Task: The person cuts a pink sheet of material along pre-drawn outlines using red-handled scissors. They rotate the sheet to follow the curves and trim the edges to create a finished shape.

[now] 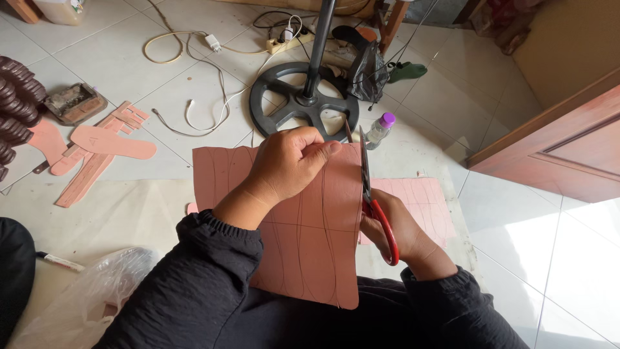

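My left hand grips the top edge of a salmon-pink sheet marked with dark curved lines, holding it up over my lap. At the sheet's right edge my right hand holds red-handled scissors. Their blades point away from me and run along that edge. Both arms wear black sleeves.
A second pink sheet lies on the floor to the right. Pink sole-shaped cutouts lie at left beside a small tray. A black fan base, cables, a power strip, a small bottle and a wooden door surround me.
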